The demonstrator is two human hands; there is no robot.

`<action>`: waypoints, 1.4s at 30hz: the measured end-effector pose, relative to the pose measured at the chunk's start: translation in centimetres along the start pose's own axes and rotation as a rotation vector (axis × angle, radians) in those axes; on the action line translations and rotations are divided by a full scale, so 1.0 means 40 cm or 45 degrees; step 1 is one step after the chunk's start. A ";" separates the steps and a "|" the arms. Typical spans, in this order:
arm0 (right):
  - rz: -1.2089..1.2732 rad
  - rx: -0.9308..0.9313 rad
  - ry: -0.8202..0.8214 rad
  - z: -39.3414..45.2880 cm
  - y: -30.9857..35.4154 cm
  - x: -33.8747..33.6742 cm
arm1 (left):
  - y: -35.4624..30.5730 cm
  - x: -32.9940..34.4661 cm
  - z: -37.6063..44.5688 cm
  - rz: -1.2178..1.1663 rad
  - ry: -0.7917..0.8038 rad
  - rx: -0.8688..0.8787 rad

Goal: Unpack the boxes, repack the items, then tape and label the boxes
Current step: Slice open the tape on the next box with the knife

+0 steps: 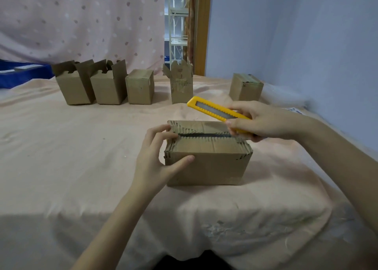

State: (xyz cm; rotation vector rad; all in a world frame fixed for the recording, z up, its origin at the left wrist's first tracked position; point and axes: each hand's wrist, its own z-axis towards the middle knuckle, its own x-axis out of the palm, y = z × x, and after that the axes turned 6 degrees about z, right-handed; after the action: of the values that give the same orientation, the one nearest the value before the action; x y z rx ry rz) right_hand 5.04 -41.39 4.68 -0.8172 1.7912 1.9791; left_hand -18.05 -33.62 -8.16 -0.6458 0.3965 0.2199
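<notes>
A cardboard box [208,159] sat on the bench [81,147], which was draped in a pale pink cloth, directly between the two hands. The left hand [157,159] gripped the box's left end, its fingers curled over the top edge and its thumb pressed against the near face. The two top flaps lay almost closed, with a dark slit running between them from the left fingertips toward the right hand.

The right hand [263,122] hovered over the box's right end, fingers wrapped around a yellow utility knife [214,110]. The knife's free end slanted up and away to the left of that hand; its lower end was hidden by the fingers, so I could not tell whether a blade touched the cardboard.

Well beyond both hands, five smaller boxes stood in a loose row: two open ones [90,85] touching each other beyond the left hand, a closed one [140,87] just beside them, an open tattered one [181,83] past the knife's tip, and a closed one [246,87] beyond the right hand.
</notes>
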 end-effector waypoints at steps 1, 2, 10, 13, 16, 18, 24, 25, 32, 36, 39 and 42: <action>0.023 0.027 0.048 -0.003 -0.005 -0.002 | 0.000 0.002 -0.004 -0.009 -0.021 0.003; 0.020 0.036 0.082 -0.004 -0.014 -0.005 | 0.000 0.004 -0.009 -0.027 -0.032 0.002; -0.155 -0.152 0.109 -0.013 -0.038 0.005 | 0.011 0.007 -0.037 -0.338 -0.033 -0.096; -0.348 -0.255 0.030 -0.012 -0.039 0.006 | 0.011 0.017 -0.047 -0.431 -0.072 -0.093; -0.588 -0.335 -0.023 -0.006 -0.044 0.002 | 0.005 0.024 -0.052 -0.480 -0.133 -0.092; -0.692 -0.354 -0.033 0.000 -0.047 0.004 | 0.003 0.027 -0.054 -0.500 -0.159 -0.098; -0.917 -0.420 -0.162 0.012 -0.043 0.016 | 0.004 0.028 -0.057 -0.515 -0.168 -0.093; -0.944 -0.432 -0.185 0.014 -0.043 0.017 | 0.005 0.027 -0.058 -0.517 -0.166 -0.093; -1.170 -0.549 -0.272 0.026 -0.031 0.028 | 0.008 0.021 -0.059 -0.470 -0.124 -0.119; -1.328 -0.691 -0.336 0.027 -0.008 0.039 | 0.012 0.023 -0.060 -0.456 -0.124 -0.132; -1.384 -0.721 -0.310 0.029 0.003 0.042 | 0.013 0.024 -0.059 -0.449 -0.135 -0.146; -1.377 -0.755 -0.290 0.032 0.008 0.038 | 0.015 0.023 -0.057 -0.440 -0.130 -0.146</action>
State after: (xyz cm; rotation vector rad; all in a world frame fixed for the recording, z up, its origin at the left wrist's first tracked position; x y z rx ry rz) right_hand 3.44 -40.36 4.03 -1.2850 0.3737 1.6656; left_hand -18.09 -34.51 -10.53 -0.8008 0.1704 -0.0543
